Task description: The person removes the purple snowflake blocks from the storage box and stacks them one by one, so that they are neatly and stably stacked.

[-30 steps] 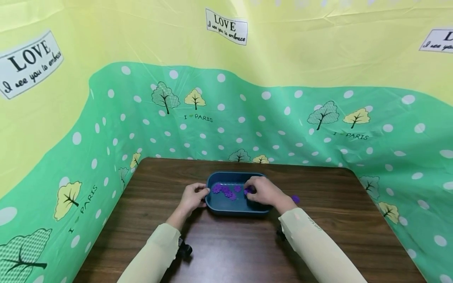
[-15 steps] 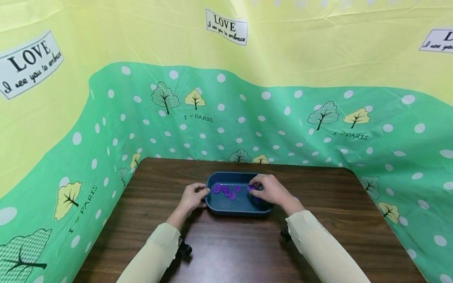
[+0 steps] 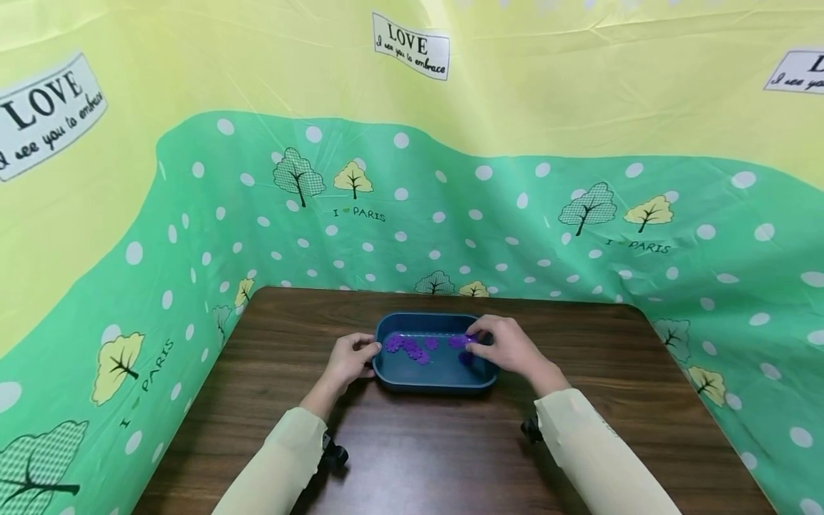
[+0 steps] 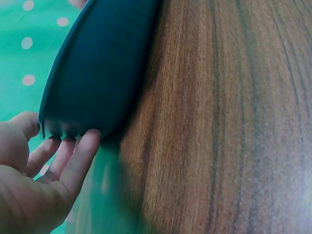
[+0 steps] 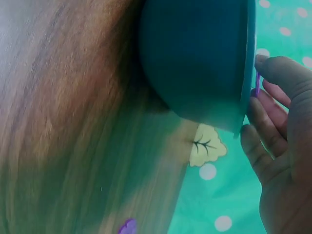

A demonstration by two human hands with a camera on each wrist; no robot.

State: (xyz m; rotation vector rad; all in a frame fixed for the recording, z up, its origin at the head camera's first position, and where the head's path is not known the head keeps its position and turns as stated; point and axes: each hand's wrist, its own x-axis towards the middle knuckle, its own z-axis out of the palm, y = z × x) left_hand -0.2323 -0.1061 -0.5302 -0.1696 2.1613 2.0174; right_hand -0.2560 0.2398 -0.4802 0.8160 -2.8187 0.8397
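Observation:
A dark blue plastic basin (image 3: 402, 372) sits on the table. My left hand (image 3: 349, 359) grips its left end, with the thumb at the rim and the fingers against the outer wall, as the left wrist view shows. Above the basin's right end, my right hand (image 3: 508, 347) pinches a thin purple disc (image 5: 258, 84) between thumb and fingers. Several purple scallop-edged discs (image 3: 412, 348) lie on the basin floor, mostly left of the middle. A few more purple pieces (image 3: 458, 342) are near the right fingertips, partly hidden by them.
The table (image 3: 412, 443) is dark wood grain. A single purple disc (image 5: 127, 226) lies on it outside the basin in the right wrist view; in the head view my right arm hides it. A green and yellow patterned cloth (image 3: 489, 229) hangs behind and beside the table.
My right hand has risen from low inside the basin and shifted right, to the right rim, and its forearm covers the loose disc on the table. The left hand keeps its hold.

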